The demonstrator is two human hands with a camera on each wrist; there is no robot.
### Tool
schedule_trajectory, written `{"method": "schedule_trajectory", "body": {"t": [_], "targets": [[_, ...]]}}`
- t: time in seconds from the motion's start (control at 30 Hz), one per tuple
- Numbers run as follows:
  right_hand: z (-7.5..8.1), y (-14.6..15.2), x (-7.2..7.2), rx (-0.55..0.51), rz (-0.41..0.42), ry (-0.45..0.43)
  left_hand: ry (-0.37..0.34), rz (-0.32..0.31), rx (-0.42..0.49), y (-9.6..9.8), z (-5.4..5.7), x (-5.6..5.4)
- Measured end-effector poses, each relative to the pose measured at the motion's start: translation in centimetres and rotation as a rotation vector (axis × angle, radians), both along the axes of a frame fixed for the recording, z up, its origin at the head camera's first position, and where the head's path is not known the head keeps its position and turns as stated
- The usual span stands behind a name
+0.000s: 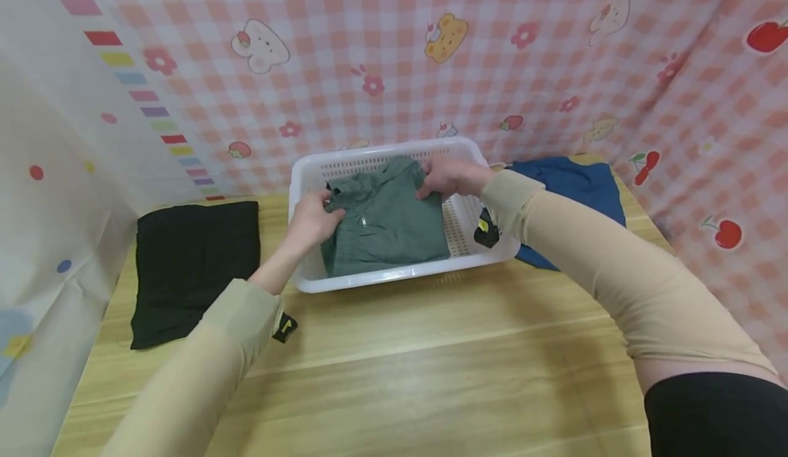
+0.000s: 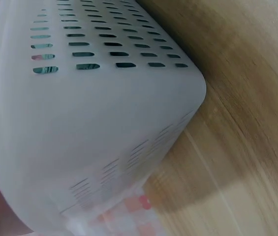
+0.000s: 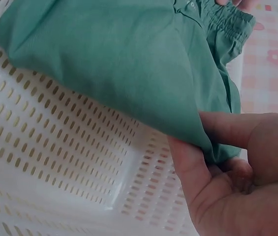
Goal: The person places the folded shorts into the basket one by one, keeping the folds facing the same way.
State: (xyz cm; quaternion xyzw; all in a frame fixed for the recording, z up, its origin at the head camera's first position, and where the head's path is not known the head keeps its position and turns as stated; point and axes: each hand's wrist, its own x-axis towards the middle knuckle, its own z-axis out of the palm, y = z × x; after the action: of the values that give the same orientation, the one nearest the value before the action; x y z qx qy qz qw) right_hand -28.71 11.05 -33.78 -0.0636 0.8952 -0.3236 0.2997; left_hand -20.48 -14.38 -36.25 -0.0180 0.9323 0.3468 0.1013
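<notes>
Folded green pants (image 1: pixel 394 221) with a gathered elastic waistband lie in a white plastic basket (image 1: pixel 394 276). At their upper left edge, my left hand (image 1: pixel 314 217) pinches the waistband between thumb and fingers. My right hand (image 1: pixel 452 175) grips the upper right corner; in the right wrist view the thumb and fingers of this hand (image 3: pixel 237 172) close round the green cloth (image 3: pixel 114 64). There the pants' lower edge stands off the slotted basket floor (image 3: pixel 75 132). The left wrist view mostly shows the basket's outer wall (image 2: pixel 94 103), hiding the left fingers.
A black folded garment (image 1: pixel 191 265) lies on the wooden table (image 1: pixel 418 361) left of the basket. Blue folded cloth (image 1: pixel 572 187) lies to the right, partly behind my right forearm. A pink checked curtain (image 1: pixel 369 53) hangs right behind the basket.
</notes>
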Motion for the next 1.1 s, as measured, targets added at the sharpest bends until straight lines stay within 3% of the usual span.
{"method": "schedule_trajectory", "body": {"t": [0.2, 0.43, 0.77, 0.97, 1.1], "targets": [[-0.8, -0.3, -0.5, 0.059, 0.062, 0.001, -0.031, -0.082, -0.046, 0.2, -0.4, 0.0], [-1.2, -0.5, -0.3, 0.126, 0.103, 0.051, 0.002, -0.164, -0.123, 0.4, -1.2, 0.3], [-0.5, -0.8, 0.7, 0.268, 0.192, 0.171, -0.045, -0.230, -0.308, 1.0, -0.7, 1.4], [0.0, -1.1, 1.1, 0.269, 0.263, 0.195, -0.067, -0.308, -0.395, 1.1, -0.5, 1.7], [-0.7, -1.2, 1.0, 0.319, 0.341, 0.194, -0.087, -0.333, -0.426, 1.1, -0.9, 1.8]]}}
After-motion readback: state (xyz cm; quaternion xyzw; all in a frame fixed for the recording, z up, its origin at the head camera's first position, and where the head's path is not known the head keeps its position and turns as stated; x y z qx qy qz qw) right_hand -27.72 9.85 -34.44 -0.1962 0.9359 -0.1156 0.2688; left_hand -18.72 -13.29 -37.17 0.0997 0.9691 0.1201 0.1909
